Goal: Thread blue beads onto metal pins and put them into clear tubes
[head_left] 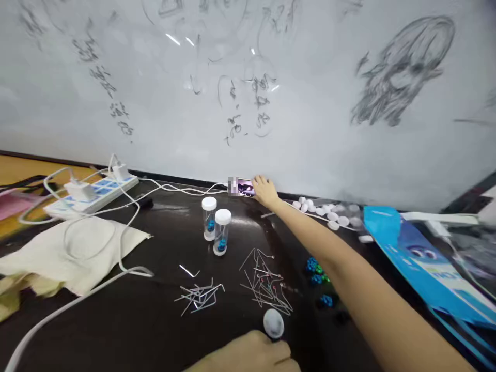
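My right hand [265,192] reaches far forward, its fingers bent over the right end of a phone [245,187] with a lit screen, at the foot of the whiteboard. At the bottom edge my left hand [250,355] is curled, partly cut off by the frame. A round whitish end of a small tube [273,324] sticks up from its fingers; the tube's body is hidden. Just beyond lie thin bent wires [267,284] with small coloured tips and a pile of bent metal pins [199,295]. Two clear tubes with white caps, one [209,217] behind the other [222,231], stand upright with blue pieces inside.
White caps [333,212] lie along the back right. Blue and green beaded pieces [315,271] sit beside my right forearm. A blue package [426,258] is at the right. Left are a power strip [96,196], white cables [129,227] and a cream cloth [77,250]. A whiteboard [174,129] rises behind.
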